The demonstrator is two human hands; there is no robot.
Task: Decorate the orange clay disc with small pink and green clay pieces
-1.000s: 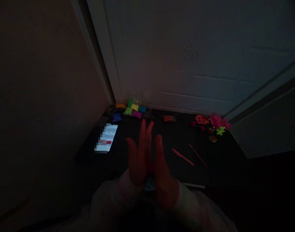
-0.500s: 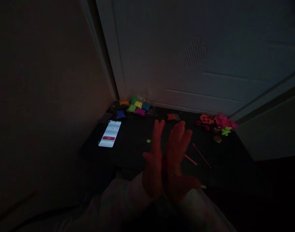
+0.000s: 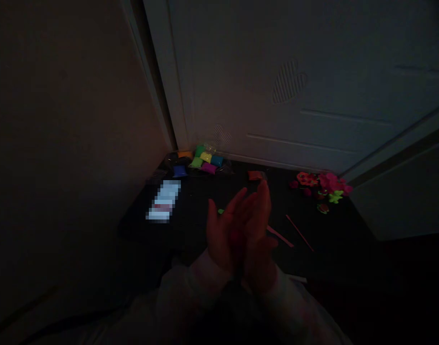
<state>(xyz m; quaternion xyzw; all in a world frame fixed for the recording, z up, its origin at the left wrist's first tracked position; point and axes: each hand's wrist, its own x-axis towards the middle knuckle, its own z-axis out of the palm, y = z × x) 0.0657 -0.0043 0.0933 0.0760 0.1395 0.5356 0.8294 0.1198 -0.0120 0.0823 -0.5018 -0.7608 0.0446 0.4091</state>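
My left hand (image 3: 219, 237) and my right hand (image 3: 259, 225) are raised over the front of the dark table, with their palms facing each other. Cupped between them is a small red ball of modelling clay (image 3: 235, 236), dim in the low light. The fingers of both hands are stretched out, and the left thumb points up. Just behind my left hand lies a small green piece of clay (image 3: 220, 211). A flat pink stick (image 3: 281, 236) lies to the right of my right hand, and a thinner pink stick (image 3: 299, 233) is beyond it.
Colourful clay packets (image 3: 205, 157) lie at the back left, and an orange-red packet (image 3: 255, 175) sits behind my hands. A lit phone (image 3: 163, 201) rests on the left. Pink, red and green clay figures (image 3: 332, 183) crowd the back right. A pale door (image 3: 241, 72) rises behind the table (image 3: 197, 230).
My palms have shifted against each other and parted at the top, so the red ball shows between them. The left hand has turned palm inward. Things on the table stay put.
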